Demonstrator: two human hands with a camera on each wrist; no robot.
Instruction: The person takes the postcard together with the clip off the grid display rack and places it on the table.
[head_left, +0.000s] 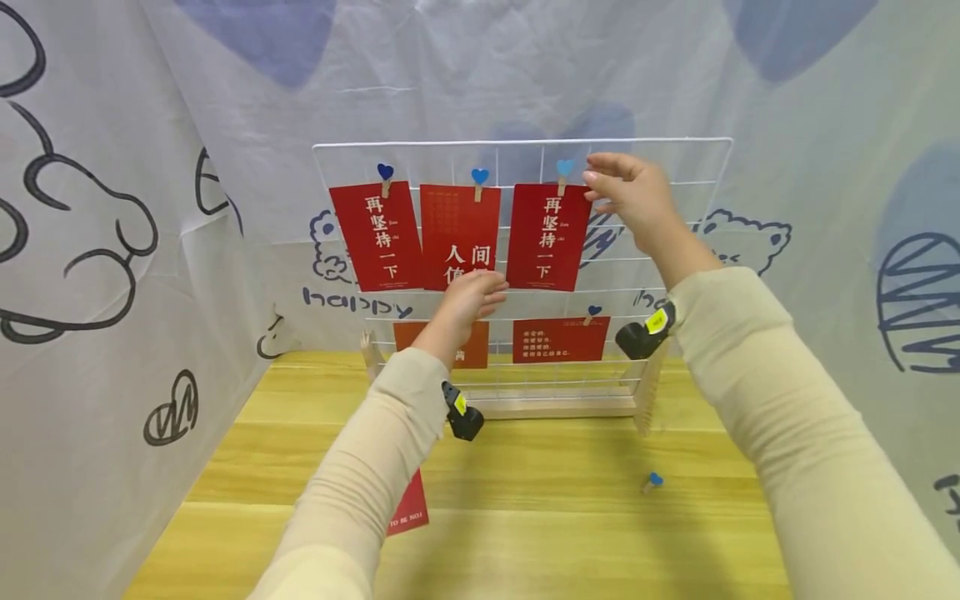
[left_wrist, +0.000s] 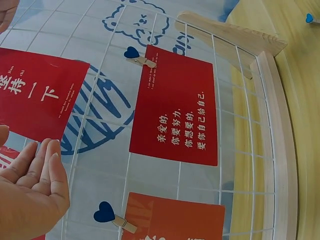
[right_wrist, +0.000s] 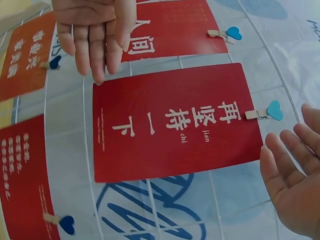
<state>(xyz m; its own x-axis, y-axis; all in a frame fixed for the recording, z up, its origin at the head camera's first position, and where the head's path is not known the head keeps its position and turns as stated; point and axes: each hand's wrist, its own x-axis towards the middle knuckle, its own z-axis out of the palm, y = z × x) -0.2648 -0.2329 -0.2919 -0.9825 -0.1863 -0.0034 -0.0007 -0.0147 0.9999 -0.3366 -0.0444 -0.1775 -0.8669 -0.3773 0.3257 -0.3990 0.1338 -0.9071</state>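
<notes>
From the head view, the red card, hung in the rack's top row, seems to depend on one light blue clip, so a knock on that clip would probably let the card pivot or drop toward the surface. The left hand overlaps the foot of the middle card; a careless sweep could drag that one askew too. The card lies at about 8 o'clock from the right hand, whose fingers reach just beside its upper corner, and at about 2 o'clock from the left hand. Neither hand grasps anything.

From the left wrist view, the likely trouble is a push on the lower corner: with the far end clipped, the free end could twist or bend. The card sits at roughly 12 o'clock from the left hand, whose fingers are extended, their tips at that corner; whether they press on it I cannot tell. The lower card lies at about 2 o'clock, apart from the fingers.

From the right wrist view, the right hand's relaxed fingers are free of any hold, close to the card's clipped end; bumping the clip, at about 11 o'clock from that hand, might loosen it. The card lies at 10 o'clock from the right hand and 5 o'clock from the left, whose straight fingers reach its opposite end.
</notes>
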